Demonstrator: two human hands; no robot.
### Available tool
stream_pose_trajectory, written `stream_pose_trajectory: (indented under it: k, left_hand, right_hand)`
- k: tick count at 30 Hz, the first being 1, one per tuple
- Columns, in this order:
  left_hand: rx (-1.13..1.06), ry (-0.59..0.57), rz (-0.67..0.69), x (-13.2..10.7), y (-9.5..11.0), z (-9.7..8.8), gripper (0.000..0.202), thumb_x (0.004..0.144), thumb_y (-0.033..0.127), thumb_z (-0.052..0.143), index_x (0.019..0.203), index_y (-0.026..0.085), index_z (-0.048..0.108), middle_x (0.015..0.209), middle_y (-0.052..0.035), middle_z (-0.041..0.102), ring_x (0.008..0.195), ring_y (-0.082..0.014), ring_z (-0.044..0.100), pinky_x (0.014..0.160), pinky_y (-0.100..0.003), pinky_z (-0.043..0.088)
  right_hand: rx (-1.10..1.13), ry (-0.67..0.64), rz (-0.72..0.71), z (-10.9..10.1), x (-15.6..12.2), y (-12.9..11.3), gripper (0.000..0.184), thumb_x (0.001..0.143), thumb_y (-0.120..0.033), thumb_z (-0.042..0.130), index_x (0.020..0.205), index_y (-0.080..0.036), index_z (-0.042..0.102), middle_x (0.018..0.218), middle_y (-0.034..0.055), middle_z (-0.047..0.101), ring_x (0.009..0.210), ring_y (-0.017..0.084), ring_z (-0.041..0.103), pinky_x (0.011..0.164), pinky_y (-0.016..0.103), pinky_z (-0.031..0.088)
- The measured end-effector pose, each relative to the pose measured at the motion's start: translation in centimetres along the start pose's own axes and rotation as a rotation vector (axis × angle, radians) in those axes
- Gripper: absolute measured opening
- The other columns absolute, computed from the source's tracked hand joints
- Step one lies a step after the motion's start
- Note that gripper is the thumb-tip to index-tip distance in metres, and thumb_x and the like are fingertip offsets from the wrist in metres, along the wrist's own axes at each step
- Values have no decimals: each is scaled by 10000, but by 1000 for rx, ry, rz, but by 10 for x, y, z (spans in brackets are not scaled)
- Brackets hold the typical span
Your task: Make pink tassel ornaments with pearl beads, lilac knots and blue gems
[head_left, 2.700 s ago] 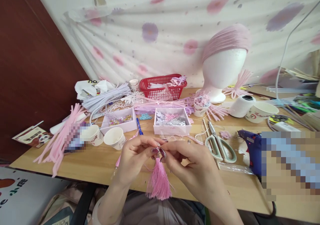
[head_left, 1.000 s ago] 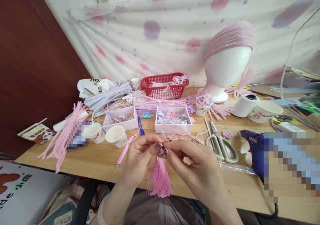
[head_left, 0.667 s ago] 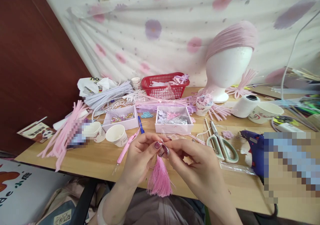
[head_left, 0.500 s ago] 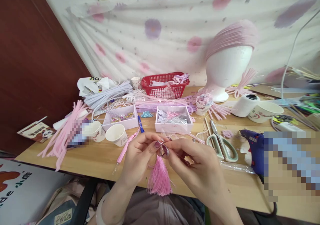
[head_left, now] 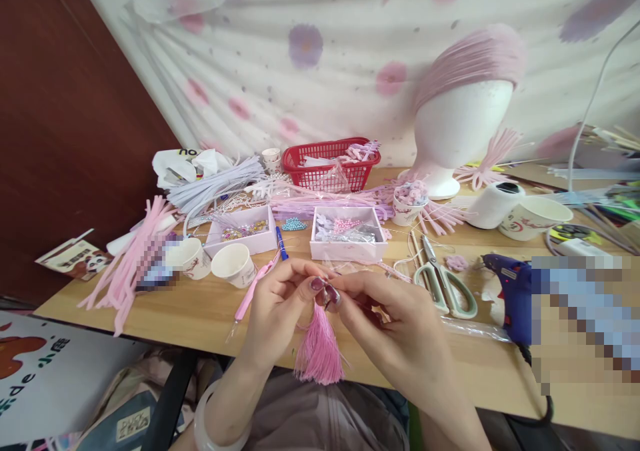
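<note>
A pink tassel hangs from my fingertips over the table's front edge, its threads spread loosely downward. My left hand pinches the top of the tassel between thumb and forefinger. From the other side my right hand pinches at the same spot, its thumb almost touching the left one. The fingertips mostly hide the small fitting at the tassel's head. Just left of my left hand lies a second, slim pink tassel. Green-handled scissors lie beyond my right hand.
White boxes of beads and charms stand behind my hands, with paper cups to the left. A red basket is farther back. At the right are a foam head and a blue glue gun.
The view has shifted slightly, so the tabletop things sit a little higher. Both hands keep their pinch on the tassel, with almost no visible finger movement.
</note>
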State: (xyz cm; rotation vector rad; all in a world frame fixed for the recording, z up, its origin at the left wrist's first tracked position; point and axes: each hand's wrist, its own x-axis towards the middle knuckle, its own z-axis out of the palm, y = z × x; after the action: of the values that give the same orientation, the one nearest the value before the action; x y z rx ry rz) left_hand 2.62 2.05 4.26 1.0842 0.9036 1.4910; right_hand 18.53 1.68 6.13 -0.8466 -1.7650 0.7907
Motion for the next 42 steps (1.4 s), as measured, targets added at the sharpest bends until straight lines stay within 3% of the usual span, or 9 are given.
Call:
stream_pose_trajectory:
  k: [9,14,20,26,36,42]
  left_hand:
    - [-61,43,17,0,-7,5,195,753,348,850,760,172,766,738,-41,741,625,-121,645,605,-207,546]
    - [-145,82,7,-1,-6,11,167,737,320,864,746,184,767,803,-26,739,691,-115,669,658,-194,562]
    - [-29,105,78,-2,-6,11,138,818,296,800,763,181,747,903,-22,733,747,-102,664,701,-169,541]
    - [34,84,99,0,-7,10,126,860,287,758,780,192,736,923,-14,721,825,-107,654,739,-162,522]
    - [170,59,201,0,-7,4,50,885,246,730,848,228,759,966,-22,701,975,-145,631,849,-194,500]
    - [186,-1,225,2,-7,0,63,897,240,717,864,244,770,971,-15,688,952,-136,623,798,-191,500]
  right_hand:
    - [9,17,4,1,0,0,176,925,-146,579,948,-181,750,651,-20,646,533,93,549,483,204,398]
    - [-42,27,-10,2,-1,4,171,925,-155,581,1003,-186,731,748,8,730,581,109,623,501,198,455]
    - [-217,120,-126,7,-1,11,162,919,-128,591,1030,-181,696,799,11,763,592,108,662,538,201,492]
    - [-322,133,-216,6,0,13,149,945,-120,571,1038,-149,683,799,32,778,581,118,690,524,209,480]
    - [-313,110,-258,4,3,11,175,938,-75,564,1025,-155,694,783,31,724,656,124,658,593,217,473]
    - [-299,114,-280,4,5,10,149,932,-76,575,962,-137,708,730,27,689,628,125,620,579,227,447]
